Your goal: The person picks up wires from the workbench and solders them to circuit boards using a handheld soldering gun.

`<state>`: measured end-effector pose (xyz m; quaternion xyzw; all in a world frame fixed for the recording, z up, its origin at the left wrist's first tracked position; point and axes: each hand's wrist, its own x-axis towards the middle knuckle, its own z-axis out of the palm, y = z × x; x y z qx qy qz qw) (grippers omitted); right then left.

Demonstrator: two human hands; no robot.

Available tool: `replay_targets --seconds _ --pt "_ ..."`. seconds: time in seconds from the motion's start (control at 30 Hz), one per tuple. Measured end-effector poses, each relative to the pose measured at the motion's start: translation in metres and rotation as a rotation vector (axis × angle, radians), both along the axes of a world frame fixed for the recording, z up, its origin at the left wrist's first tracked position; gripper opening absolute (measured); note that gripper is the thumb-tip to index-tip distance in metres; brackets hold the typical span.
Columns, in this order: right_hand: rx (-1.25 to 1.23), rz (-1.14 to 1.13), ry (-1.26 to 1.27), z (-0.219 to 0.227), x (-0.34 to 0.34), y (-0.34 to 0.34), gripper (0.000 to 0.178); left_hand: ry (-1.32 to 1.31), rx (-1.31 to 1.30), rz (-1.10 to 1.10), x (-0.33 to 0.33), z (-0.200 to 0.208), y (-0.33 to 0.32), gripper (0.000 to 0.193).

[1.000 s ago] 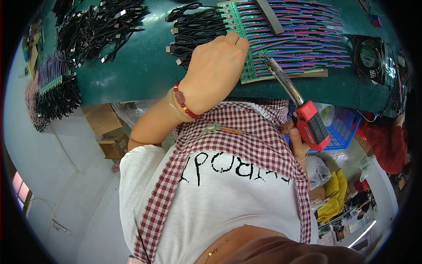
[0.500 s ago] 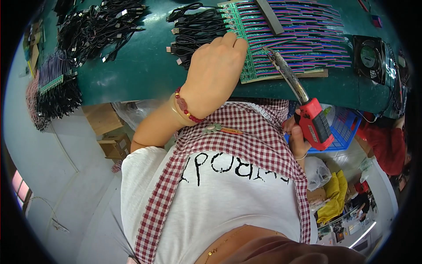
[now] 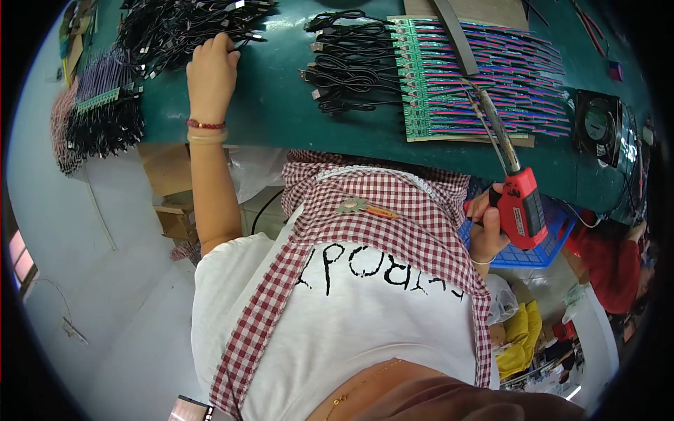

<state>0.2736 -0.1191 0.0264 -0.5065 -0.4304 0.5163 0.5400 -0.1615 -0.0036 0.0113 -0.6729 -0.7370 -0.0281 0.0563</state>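
My left hand [image 3: 213,78] is at the near edge of a pile of black cables [image 3: 165,31] with metal plugs, at the far left of the table. Its fingers are curled together, their tips hidden, so what they hold does not show. Low on the right, my right hand [image 3: 489,228] grips the red handle of a soldering gun [image 3: 523,210]. The gun's metal barrel slants up and left, its tip over a row of green circuit boards [image 3: 414,84] with multicoloured wires. Several black cables [image 3: 354,74] run from the boards' left side. A grey bar [image 3: 456,38] lies across the wires.
The green table [image 3: 274,105] carries a black fan [image 3: 597,126] at the right. At the left edge hangs a bundle of purple-wired boards and cables [image 3: 102,105]. Below the table are a blue basket [image 3: 554,242] and cardboard boxes [image 3: 172,182]. Another person's red sleeve [image 3: 607,263] shows at right.
My left hand has moved from the circuit boards leftward to the cable pile. The soldering gun stays in my right hand, slightly further right in view. The view has shifted somewhat.
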Motion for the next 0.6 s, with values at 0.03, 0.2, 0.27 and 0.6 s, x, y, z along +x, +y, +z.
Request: replay_targets --seconds 0.03,0.2,0.27,0.6 --pt "0.016 0.004 0.011 0.000 -0.002 0.003 0.043 -0.007 -0.001 -0.006 0.003 0.001 0.000 0.017" --pt "0.052 0.021 0.113 0.003 0.000 0.007 0.042 -0.873 -0.027 -0.094 0.058 0.033 -0.016 0.007" --pt "0.094 0.045 0.136 0.007 -0.007 0.013 0.040 -1.450 -0.106 -0.126 0.085 0.043 -0.020 0.007" --pt "-0.027 0.101 0.171 0.049 -0.075 0.077 0.049 -1.832 -0.486 -0.215 0.189 0.055 -0.037 0.006"
